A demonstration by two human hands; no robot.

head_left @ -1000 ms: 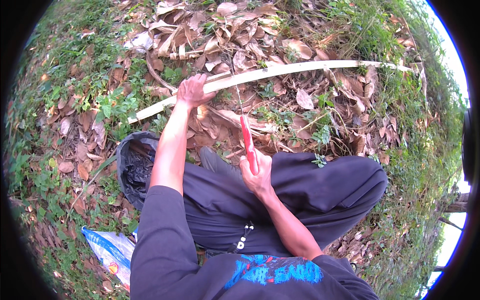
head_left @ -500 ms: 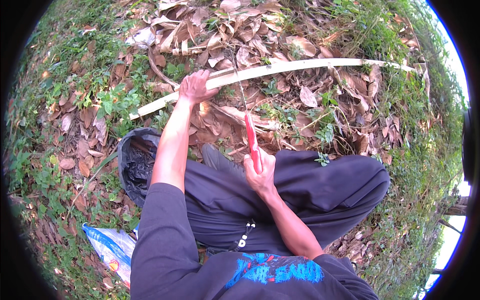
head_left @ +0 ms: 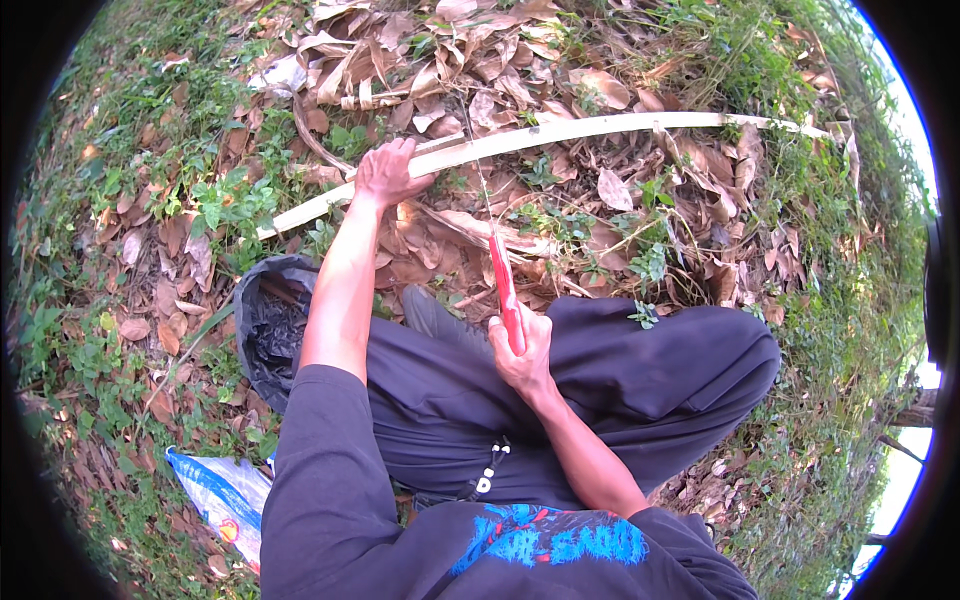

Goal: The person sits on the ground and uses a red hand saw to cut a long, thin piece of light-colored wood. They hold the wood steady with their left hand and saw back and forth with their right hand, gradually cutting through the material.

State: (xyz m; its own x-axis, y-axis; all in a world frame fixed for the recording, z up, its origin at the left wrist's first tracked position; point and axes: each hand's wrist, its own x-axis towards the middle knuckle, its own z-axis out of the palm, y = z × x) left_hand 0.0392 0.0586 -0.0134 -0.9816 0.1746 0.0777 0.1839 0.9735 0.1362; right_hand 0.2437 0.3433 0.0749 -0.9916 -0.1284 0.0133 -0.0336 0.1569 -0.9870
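A long pale wooden strip (head_left: 600, 127) lies in a shallow bow across the leafy ground in front of my crossed legs. My left hand (head_left: 387, 174) is wrapped round it left of its middle, pressing down from above. In my right hand (head_left: 522, 355) is the red handle of a hand saw (head_left: 502, 275), gripped close to my lap. The thin blade, seen nearly edge-on, points away from me and crosses the strip just right of my left hand. How deep the blade sits in the wood, I cannot tell.
Dry brown leaves (head_left: 480, 60) and green weeds cover the ground around. A black plastic bag (head_left: 262, 335), its mouth wide, stands beside my left leg. Behind it lies a white and blue sack (head_left: 222, 500). My crossed legs (head_left: 660, 375) in dark trousers fill the near middle.
The saw and my right hand have drawn back slightly toward me. My left hand stays on the strip, which has barely shifted.
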